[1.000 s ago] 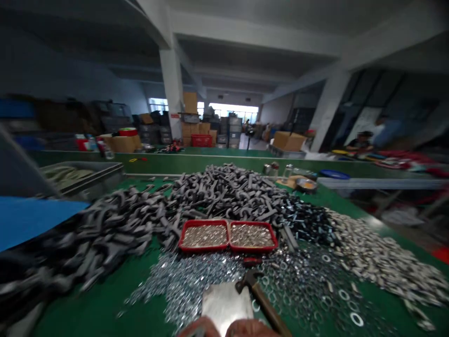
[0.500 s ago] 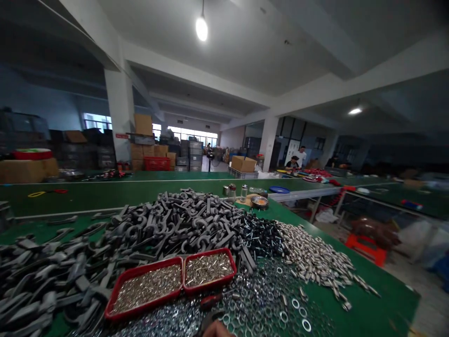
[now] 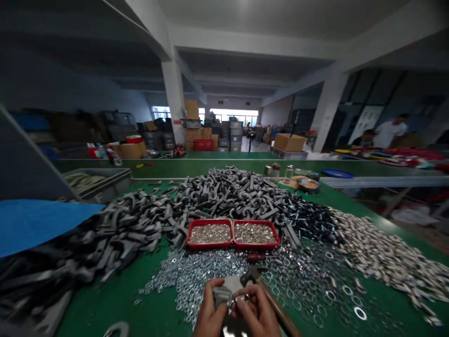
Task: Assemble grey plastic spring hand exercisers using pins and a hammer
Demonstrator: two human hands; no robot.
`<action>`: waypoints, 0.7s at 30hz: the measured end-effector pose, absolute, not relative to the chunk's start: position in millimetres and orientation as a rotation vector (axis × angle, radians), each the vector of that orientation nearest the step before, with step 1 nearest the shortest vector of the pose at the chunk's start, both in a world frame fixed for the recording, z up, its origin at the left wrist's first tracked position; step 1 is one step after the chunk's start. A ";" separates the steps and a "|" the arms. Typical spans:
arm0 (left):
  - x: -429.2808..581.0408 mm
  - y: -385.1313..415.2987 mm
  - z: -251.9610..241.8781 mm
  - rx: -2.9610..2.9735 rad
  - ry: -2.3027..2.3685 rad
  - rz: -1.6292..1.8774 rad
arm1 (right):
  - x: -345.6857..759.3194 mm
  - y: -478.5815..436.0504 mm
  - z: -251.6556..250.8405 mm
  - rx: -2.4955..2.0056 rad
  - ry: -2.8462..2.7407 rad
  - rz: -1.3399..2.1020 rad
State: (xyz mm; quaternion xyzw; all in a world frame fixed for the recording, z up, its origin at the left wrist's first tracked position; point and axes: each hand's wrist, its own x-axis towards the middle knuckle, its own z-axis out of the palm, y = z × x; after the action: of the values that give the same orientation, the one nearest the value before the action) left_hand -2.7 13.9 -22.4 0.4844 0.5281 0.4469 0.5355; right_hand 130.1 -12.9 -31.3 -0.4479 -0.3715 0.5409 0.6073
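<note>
Both my hands meet at the bottom centre over a green table [image 3: 115, 299]. My left hand [image 3: 209, 314] is closed on a grey metal piece [image 3: 222, 296]. My right hand [image 3: 258, 312] pinches a small ring-like part [image 3: 239, 298] against that piece. Just behind them lies a flat steel plate [image 3: 234, 282], with a wooden-handled hammer [image 3: 271, 299] running down to the right. Small shiny nuts [image 3: 189, 276] are spread to the left, washers [image 3: 315, 295] to the right.
Two red trays [image 3: 233, 233] of small silver parts sit ahead. Behind them are heaps of grey clamp parts [image 3: 224, 192], black bolts [image 3: 308, 215] and silver fittings [image 3: 379, 252]. A blue sheet [image 3: 35, 222] and grey bin [image 3: 94, 180] stand left. People work far right [image 3: 389, 133].
The view swung up toward the ceiling and right, then back down. My hands have risen into sight, now holding the grey piece together in front of the steel plate.
</note>
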 end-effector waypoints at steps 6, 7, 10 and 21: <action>-7.3 6.6 -36.3 0.923 1.135 1.045 | 145.6 -12.1 -20.9 -1.177 -0.918 1.252; -8.2 5.7 -35.1 0.926 1.123 1.046 | 149.1 -11.3 -18.5 -1.200 -0.957 1.239; -8.0 2.7 -30.3 0.962 1.095 1.032 | 151.0 -12.3 -13.2 -1.224 -1.033 1.191; -16.8 -3.0 -26.9 0.953 1.140 1.048 | 150.9 -15.1 0.0 -1.476 -1.392 0.951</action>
State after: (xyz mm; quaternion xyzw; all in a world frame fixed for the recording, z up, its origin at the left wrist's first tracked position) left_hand -16.8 -3.0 -26.9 0.4134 0.4948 0.4546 0.6146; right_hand 150.9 -15.1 0.0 -0.5929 -0.5594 0.3821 0.4355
